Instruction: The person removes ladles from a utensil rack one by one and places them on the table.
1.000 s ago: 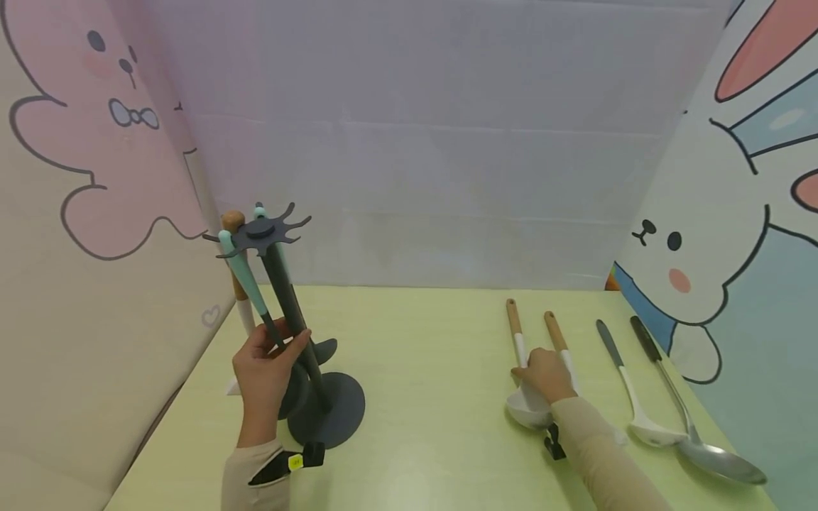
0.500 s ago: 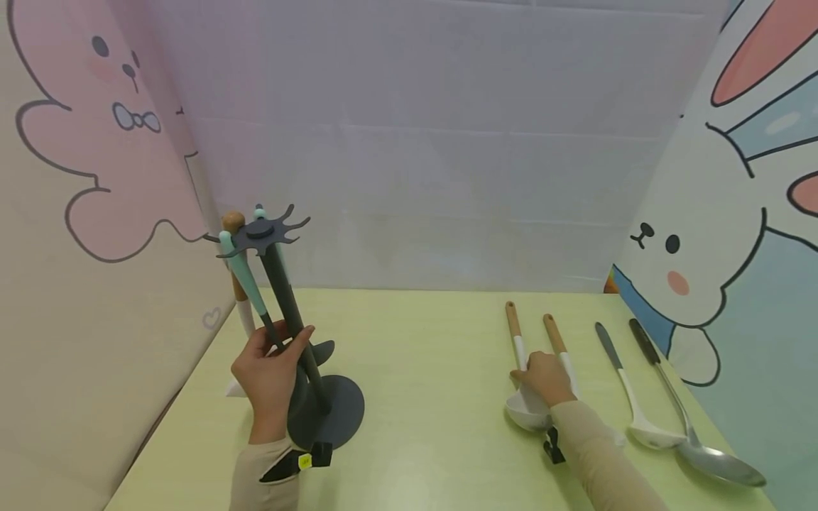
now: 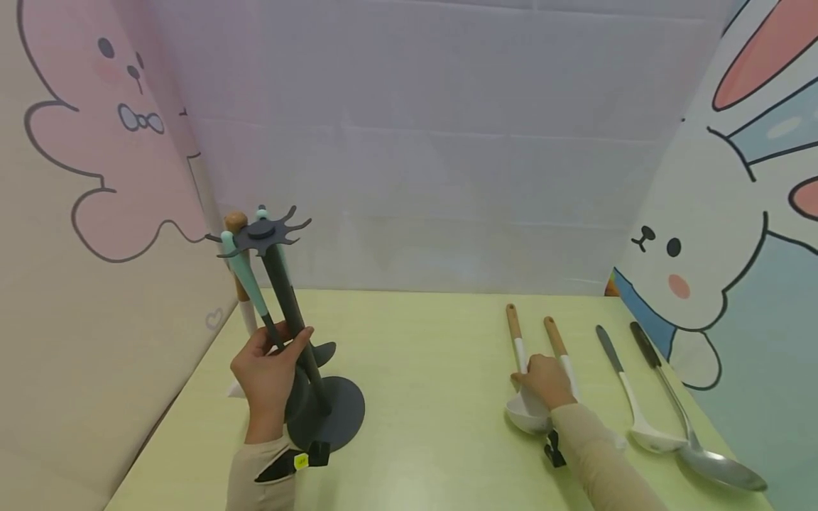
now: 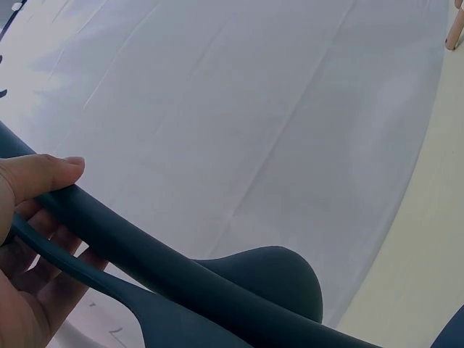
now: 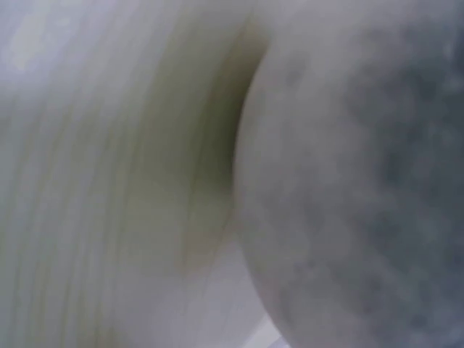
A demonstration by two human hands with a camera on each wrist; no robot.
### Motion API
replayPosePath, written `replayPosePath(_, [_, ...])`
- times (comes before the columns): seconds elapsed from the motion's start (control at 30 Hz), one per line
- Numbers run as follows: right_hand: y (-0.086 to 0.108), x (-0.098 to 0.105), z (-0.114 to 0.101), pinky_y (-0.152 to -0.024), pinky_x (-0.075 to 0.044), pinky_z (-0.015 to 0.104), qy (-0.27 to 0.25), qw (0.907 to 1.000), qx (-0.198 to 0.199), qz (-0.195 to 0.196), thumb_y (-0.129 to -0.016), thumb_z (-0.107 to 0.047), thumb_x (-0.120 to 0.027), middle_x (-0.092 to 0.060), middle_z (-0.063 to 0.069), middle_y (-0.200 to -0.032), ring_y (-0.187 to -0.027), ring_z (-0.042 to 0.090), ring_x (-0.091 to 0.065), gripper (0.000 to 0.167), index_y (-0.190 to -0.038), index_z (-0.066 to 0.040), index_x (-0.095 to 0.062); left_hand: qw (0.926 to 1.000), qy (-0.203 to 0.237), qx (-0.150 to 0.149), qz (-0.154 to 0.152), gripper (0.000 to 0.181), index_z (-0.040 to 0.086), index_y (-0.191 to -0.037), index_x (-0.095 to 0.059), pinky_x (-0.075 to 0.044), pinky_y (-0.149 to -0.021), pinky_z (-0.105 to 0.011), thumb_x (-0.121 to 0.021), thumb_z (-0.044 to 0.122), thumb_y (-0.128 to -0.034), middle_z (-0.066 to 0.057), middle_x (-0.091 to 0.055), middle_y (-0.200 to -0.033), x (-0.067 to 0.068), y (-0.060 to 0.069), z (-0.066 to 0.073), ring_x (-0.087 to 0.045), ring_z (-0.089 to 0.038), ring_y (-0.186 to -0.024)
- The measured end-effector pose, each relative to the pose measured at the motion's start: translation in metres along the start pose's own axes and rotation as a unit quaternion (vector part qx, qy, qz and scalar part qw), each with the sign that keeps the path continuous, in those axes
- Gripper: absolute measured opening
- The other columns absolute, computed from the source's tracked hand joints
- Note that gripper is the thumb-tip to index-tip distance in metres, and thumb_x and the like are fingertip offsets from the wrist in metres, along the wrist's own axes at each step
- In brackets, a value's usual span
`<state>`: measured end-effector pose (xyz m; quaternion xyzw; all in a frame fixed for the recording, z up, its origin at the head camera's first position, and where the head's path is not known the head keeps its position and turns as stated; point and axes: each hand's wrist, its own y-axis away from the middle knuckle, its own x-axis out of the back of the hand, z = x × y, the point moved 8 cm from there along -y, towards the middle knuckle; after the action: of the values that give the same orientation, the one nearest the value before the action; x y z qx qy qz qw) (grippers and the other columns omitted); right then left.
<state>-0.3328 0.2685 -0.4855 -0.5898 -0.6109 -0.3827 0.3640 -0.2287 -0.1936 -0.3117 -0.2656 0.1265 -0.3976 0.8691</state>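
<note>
At the left of the head view, my left hand [image 3: 262,380] grips the dark post [image 3: 283,294] of an upright utensil stand with a round base [image 3: 341,419]. The left wrist view has the thumb over the post and a dark utensil's shaft [image 4: 80,268] between palm and fingers. That mint-handled utensil [image 3: 246,278] hangs from the stand's hooked top, beside a wooden-handled one [image 3: 236,221]. On the right, my right hand [image 3: 544,381] holds a white ladle [image 3: 527,414] with a wooden handle, low on the table. Its rounded bowl [image 5: 312,188] fills the right wrist view, blurred.
Right of the ladle lie another wooden-handled white utensil [image 3: 557,339], a grey-handled white ladle [image 3: 652,436] and a metal spoon [image 3: 722,470] with a black handle. A pale curtain [image 3: 422,177] stands behind the light table [image 3: 415,369]; printed panels flank both sides.
</note>
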Motion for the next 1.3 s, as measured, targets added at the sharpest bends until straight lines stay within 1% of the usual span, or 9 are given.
replayPosePath(0.23, [0.000,-0.001,0.001,-0.056,-0.051,0.036,-0.006,1.0000,0.005,0.003,-0.085,-0.020,-0.076,-0.062,0.007,-0.064,-0.058,0.019,-0.060,0.030,-0.074,0.005,-0.063,0.9998,0.006,-0.003,-0.017,0.023,-0.010,-0.090,-0.073,-0.048,-0.059,-0.011,-0.085,-0.004,-0.0724,0.019,-0.067,-0.078,0.000,-0.002,-0.001,-0.061,0.003,-0.065])
replayPosePath(0.33, [0.000,-0.001,0.000,-0.055,-0.051,0.036,-0.008,0.9999,0.007,0.004,-0.085,-0.020,-0.076,-0.061,0.007,-0.063,-0.058,0.019,-0.060,0.030,-0.074,0.005,-0.063,0.9995,0.010,0.003,-0.029,0.023,-0.010,-0.090,-0.072,-0.049,-0.059,-0.012,-0.085,-0.004,-0.0727,0.018,-0.067,-0.078,-0.001,-0.004,-0.002,-0.063,0.002,-0.066])
replayPosePath(0.53, [0.000,-0.001,0.001,-0.055,-0.051,0.036,-0.011,0.9999,0.005,0.002,-0.085,-0.021,-0.076,-0.062,0.007,-0.064,-0.059,0.019,-0.060,0.031,-0.074,0.005,-0.063,0.9977,0.010,0.038,-0.055,0.024,-0.010,-0.093,-0.072,-0.051,-0.064,-0.013,-0.085,-0.002,-0.0747,0.019,-0.067,-0.077,-0.001,-0.006,-0.007,-0.065,0.002,-0.070])
replayPosePath(0.63, [-0.002,-0.004,0.004,-0.056,-0.051,0.036,-0.013,0.9999,-0.006,-0.004,-0.085,-0.022,-0.075,-0.062,0.007,-0.065,-0.060,0.019,-0.061,0.031,-0.076,0.005,-0.063,0.9959,-0.002,0.062,-0.066,0.025,-0.009,-0.095,-0.072,-0.052,-0.067,-0.014,-0.085,0.001,-0.0760,0.020,-0.067,-0.076,-0.002,-0.007,-0.010,-0.066,0.001,-0.071])
replayPosePath(0.77, [-0.002,-0.005,0.004,-0.056,-0.051,0.036,-0.014,0.9998,-0.012,-0.008,-0.085,-0.022,-0.075,-0.063,0.008,-0.066,-0.060,0.020,-0.061,0.031,-0.076,0.005,-0.063,0.9935,-0.021,0.083,-0.075,0.025,-0.006,-0.096,-0.073,-0.051,-0.065,-0.015,-0.085,0.005,-0.0770,0.021,-0.067,-0.075,-0.001,-0.007,-0.012,-0.065,0.000,-0.070])
replayPosePath(1.03, [-0.002,-0.006,0.003,-0.056,-0.051,0.036,-0.008,0.9998,-0.013,-0.014,-0.086,-0.022,-0.075,-0.062,0.008,-0.066,-0.060,0.019,-0.060,0.032,-0.077,0.006,-0.064,0.9892,-0.038,0.110,-0.090,0.025,-0.004,-0.096,-0.073,-0.048,-0.058,-0.019,-0.085,0.007,-0.0778,0.018,-0.067,-0.075,0.000,-0.008,-0.013,-0.063,-0.003,-0.065])
replayPosePath(1.3, [-0.002,-0.007,0.004,-0.056,-0.052,0.036,-0.007,0.9993,-0.026,-0.024,-0.087,-0.023,-0.074,-0.063,0.008,-0.066,-0.060,0.020,-0.062,0.032,-0.078,0.006,-0.065,0.9872,-0.044,0.119,-0.097,0.025,-0.003,-0.096,-0.072,-0.047,-0.056,-0.020,-0.085,0.008,-0.0785,0.017,-0.067,-0.074,0.001,-0.010,-0.016,-0.061,-0.005,-0.063])
